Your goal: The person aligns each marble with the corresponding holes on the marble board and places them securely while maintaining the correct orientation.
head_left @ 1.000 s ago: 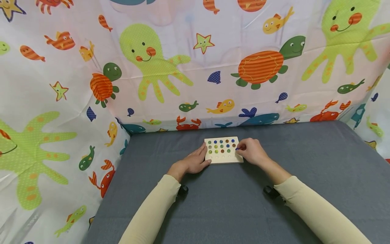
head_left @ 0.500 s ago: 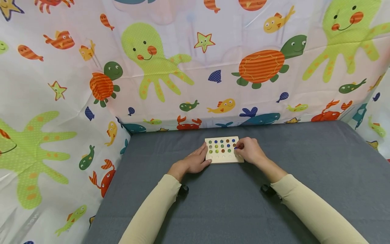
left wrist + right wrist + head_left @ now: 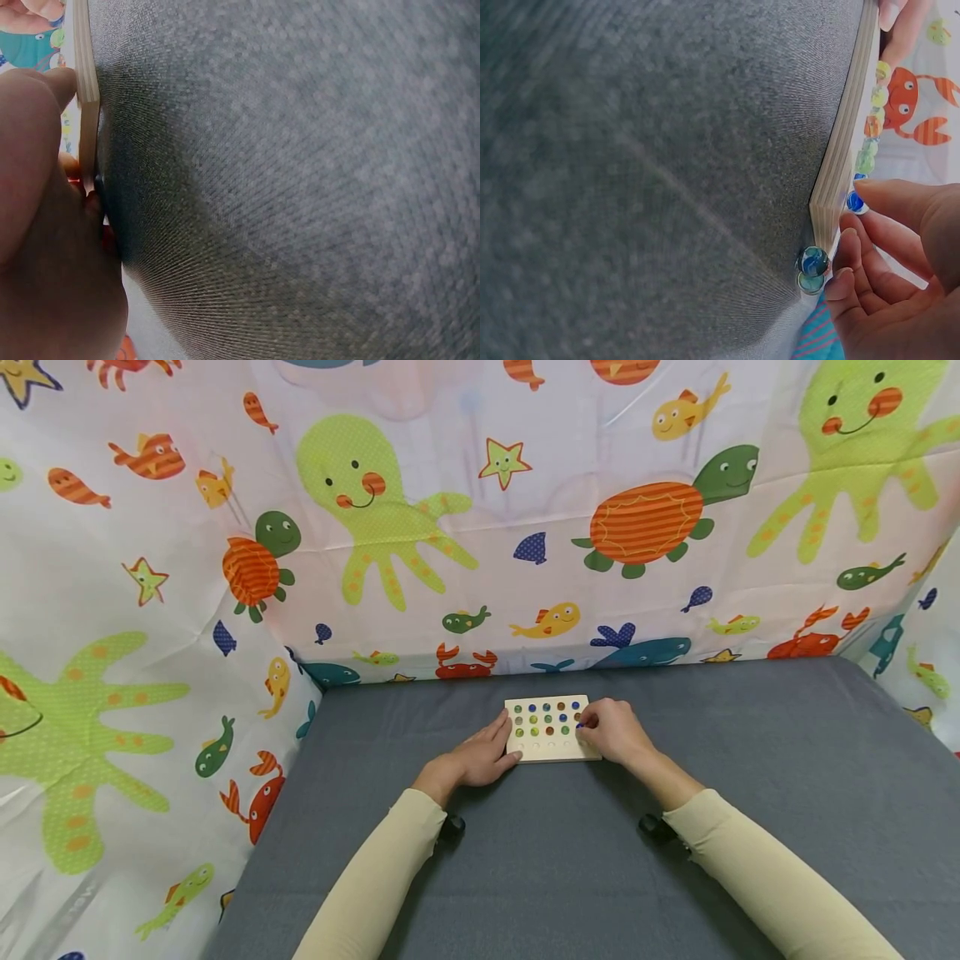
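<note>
Both your arms reach forward from the bottom of the head view, each in a cream sleeve that ends at the wrist, forearms angled inward so the hands sit close together. Your left hand [image 3: 476, 758] lies palm down with its fingers [image 3: 498, 732] straight and together, pointing away from you, the thumb stretched out to the right. Your right hand [image 3: 615, 735] is turned inward, knuckles up, its fingers [image 3: 889, 196] curled; in the right wrist view the thumb and forefinger tips meet in a pinch while the other fingers fold loosely beneath. A dark strap shows under each wrist.
</note>
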Demonstrator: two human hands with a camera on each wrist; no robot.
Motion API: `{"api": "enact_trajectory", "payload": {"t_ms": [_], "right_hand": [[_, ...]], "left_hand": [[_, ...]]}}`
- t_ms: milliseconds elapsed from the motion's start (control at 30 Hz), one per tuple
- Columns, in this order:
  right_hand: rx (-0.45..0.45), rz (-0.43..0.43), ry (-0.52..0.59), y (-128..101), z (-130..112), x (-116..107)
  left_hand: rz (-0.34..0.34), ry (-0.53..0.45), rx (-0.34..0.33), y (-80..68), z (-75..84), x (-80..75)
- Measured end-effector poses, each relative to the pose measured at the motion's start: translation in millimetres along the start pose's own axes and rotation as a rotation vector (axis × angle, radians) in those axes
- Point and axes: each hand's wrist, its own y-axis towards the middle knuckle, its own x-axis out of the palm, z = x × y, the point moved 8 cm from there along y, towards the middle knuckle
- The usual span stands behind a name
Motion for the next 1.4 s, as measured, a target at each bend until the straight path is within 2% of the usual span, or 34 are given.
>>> {"api": "enact_trajectory", "payload": {"t_ms": [400,933,1200,1400], "right_hand": [[0.014,0.0,-0.011,0.9,0.8,0.6],[0.006,-0.007,0.008,-0.9,1.8,-0.6],[-0.048,-0.044,0.018,-9.6,-4.2,-5.8],[-0.114,-0.051,-0.026,-18.8,-8.9,-13.3]], "left_hand": [[-0.014,0.013,-0.012,-2.4,2.0,-1.9],[0.003,0.005,0.005,-3.6,3.5,-1.7],[0.002,0.0,0.004,-4.0,3.2,-1.5],[0.001,-0.007,0.001,-2.8,2.3,-0.7]]}}
